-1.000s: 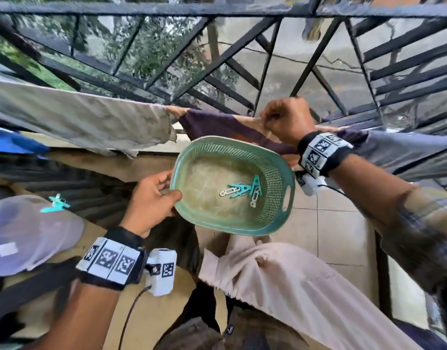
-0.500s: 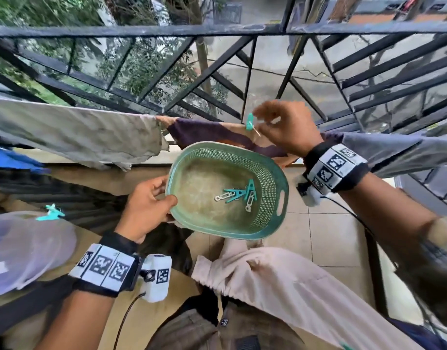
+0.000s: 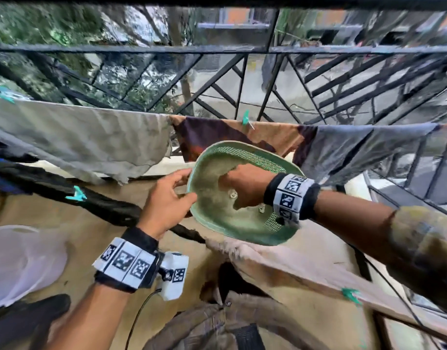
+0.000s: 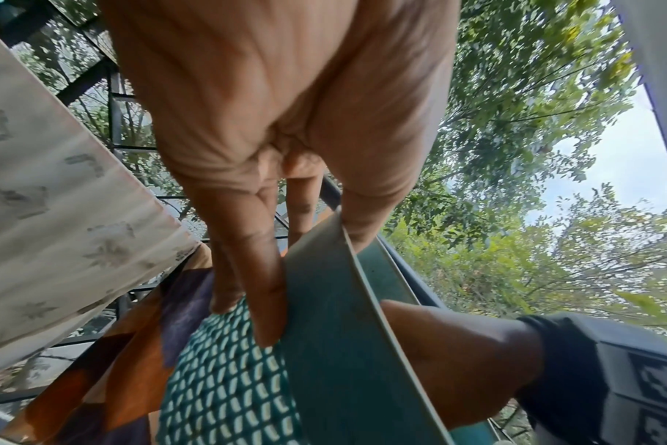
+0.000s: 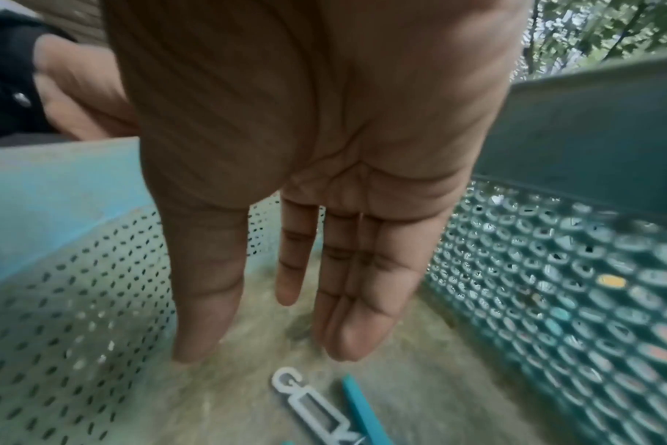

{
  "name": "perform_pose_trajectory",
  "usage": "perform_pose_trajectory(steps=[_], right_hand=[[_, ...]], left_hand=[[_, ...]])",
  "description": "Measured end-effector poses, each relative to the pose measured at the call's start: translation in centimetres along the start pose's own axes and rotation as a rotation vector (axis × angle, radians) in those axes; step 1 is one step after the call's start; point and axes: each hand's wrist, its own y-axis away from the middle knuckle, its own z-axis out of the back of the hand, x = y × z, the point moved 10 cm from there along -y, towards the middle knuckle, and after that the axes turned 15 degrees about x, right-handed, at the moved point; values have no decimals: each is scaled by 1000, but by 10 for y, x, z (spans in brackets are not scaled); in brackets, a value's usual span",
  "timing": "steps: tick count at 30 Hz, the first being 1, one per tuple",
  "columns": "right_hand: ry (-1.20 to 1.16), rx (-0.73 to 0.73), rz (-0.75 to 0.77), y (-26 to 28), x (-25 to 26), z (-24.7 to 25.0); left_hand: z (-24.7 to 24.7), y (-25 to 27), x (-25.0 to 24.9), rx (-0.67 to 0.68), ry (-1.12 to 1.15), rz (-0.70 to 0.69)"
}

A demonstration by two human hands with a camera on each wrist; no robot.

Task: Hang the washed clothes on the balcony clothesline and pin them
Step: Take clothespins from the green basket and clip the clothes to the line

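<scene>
Clothesline [image 3: 275,123] — three cloths, one teal peg [image 3: 245,118].

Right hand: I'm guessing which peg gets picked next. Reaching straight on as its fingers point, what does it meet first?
Probably the white peg on the basket floor, just beyond the right hand; depth unclear.
</scene>
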Motion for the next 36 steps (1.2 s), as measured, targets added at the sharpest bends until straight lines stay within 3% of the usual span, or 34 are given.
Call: perform_pose_trajectory(steps=[5,11,21,26,32,36], right_hand=[[39,-51,-121,24,13,-12],[146,65,-227,55,19,-40],[153,-36,-251,65,21,-50],[30,-198,-223,79,10,-26],[-266,-500,-120,133,-20,22],[-509,-679,-41,187,-81,29]], left_hand=[[-5,33,-4,-2,-13,-91],[-10,52,7,9,-44,-95],[-21,53,-3,35,-66,-86],[-24,42,4,41,0,-51],[-41,20,-1,44,-10,-40],[-64,-2,-2,70,-33,-9]])
